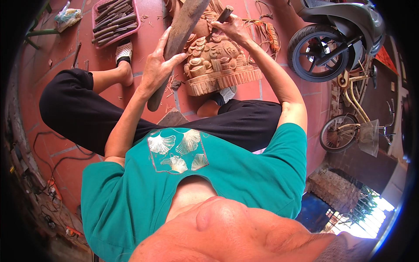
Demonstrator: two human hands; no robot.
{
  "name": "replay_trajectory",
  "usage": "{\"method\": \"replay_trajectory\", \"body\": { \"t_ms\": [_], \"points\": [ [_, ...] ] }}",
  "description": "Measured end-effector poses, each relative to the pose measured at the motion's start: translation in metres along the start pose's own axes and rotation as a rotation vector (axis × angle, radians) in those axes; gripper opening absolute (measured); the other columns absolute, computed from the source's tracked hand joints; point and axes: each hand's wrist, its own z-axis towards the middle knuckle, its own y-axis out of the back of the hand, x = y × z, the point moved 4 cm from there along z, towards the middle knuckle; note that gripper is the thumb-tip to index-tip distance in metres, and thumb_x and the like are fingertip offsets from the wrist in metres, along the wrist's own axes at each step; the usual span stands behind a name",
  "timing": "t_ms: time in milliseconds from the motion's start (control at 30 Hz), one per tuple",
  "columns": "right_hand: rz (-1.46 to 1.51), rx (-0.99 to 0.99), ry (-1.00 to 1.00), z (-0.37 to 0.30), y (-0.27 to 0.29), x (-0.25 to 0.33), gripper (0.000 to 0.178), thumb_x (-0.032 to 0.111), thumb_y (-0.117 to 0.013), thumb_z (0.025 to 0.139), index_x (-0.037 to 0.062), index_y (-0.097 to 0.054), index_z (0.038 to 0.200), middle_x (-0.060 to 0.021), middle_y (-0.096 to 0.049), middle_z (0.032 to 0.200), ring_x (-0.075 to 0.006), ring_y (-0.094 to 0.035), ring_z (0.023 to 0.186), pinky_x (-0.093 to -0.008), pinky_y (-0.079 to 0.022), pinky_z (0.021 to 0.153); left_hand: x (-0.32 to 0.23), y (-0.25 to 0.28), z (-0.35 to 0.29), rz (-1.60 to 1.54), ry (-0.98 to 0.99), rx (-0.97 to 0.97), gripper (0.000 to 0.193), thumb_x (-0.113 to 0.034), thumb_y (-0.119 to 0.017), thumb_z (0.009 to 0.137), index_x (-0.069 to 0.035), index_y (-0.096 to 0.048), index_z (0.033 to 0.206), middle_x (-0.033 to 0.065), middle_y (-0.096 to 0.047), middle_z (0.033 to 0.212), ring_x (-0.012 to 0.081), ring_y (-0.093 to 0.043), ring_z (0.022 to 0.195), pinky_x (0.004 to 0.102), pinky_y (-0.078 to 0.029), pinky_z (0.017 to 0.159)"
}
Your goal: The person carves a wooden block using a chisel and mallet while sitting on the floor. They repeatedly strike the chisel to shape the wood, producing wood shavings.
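Note:
My left hand (158,70) lies around a long, club-shaped wooden mallet (184,22), its thumb and fingers reaching along the two sides. The mallet's narrow end points down toward my lap, and its broad end runs past the top edge. In my right hand (235,29) is a chisel with a dark round handle (224,15); its tip is hidden. Between and beyond my hands lies a reddish-brown wood carving (218,56), with coin-like discs, rounded shapes and a ridged base nearest me. The mallet covers part of the carving's left side.
A pink basket (139,22) of chisels stands far left, near my foot. Cords and an orange power strip (273,37) lie right of the carving. A motorbike (321,50) and a bicycle (349,124) stand at the right. Wood chips dot the red tiled floor (104,61).

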Motion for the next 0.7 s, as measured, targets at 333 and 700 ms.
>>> {"method": "replay_trajectory", "body": {
  "t_ms": [333,700],
  "points": [
    [0.008,-0.013,-0.063,-0.016,-0.01,0.027,0.033,0.034,-0.084,0.088,0.0042,-0.076,0.1,-0.0031,-0.076,0.087,-0.0086,-0.069,0.079,-0.0284,-0.056,0.07,-0.004,0.001,0.0,0.006,-0.006,-0.009,0.083,-0.023,-0.075,0.093,-0.008,-0.029,0.162,0.0124,-0.066,0.123,0.0154,-0.066,0.097,0.0296,-0.057,0.082],
    [0.015,0.006,0.018,-0.015,-0.01,0.022,0.031,0.032,-0.083,0.089,0.0049,-0.074,0.101,-0.0018,-0.074,0.087,-0.0082,-0.068,0.081,-0.0275,-0.056,0.071,-0.006,0.003,-0.001,0.005,0.029,-0.005,0.086,-0.026,-0.075,0.093,-0.01,-0.029,0.162,0.017,-0.064,0.132,0.0203,-0.067,0.107,0.0333,-0.057,0.09]
  ]
}}
